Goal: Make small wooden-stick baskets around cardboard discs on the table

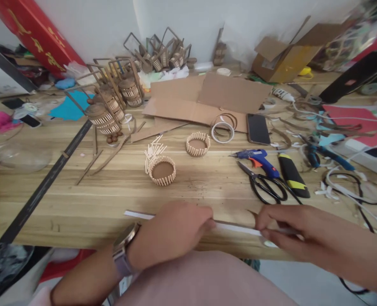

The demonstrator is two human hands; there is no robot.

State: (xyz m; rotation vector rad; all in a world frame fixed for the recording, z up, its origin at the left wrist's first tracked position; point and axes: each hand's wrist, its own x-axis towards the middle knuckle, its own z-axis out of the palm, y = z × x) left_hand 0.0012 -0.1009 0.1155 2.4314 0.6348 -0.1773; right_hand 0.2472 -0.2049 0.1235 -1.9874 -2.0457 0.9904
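Item: white strip (236, 229), narrow, with a dark lower layer along one side; lying lengthwise near the front edge of the wooden table (210, 182), its left end free.

Left hand (175, 231): wristwatch (126, 238) on the wrist; fingertips drawn together on the strip's middle, thumb mostly hidden.

Right hand (287, 227): thumb and forefinger pinched on the strip, toward its right end; a short brown curl (252, 213) beside the fingertips.

Behind the right hand: black-handled scissors (269, 189), blue glue gun (265, 163), black-and-yellow tool (293, 176), dark cord reaching toward the hand.

Center of the table: two stick rings, the nearer ring (166, 182) touching a heap of loose sticks (155, 148), the farther ring (198, 149) standing apart.

Hazards, as judged: uneven pull between the hands could crease, twist or tear so thin a strip. The unheld left end could slip over the front edge. If the white face is adhesive, it could catch crumbs or fingers. A backward sweep of the right hand could snag the cord and drag the glue gun; its heat cannot be told.
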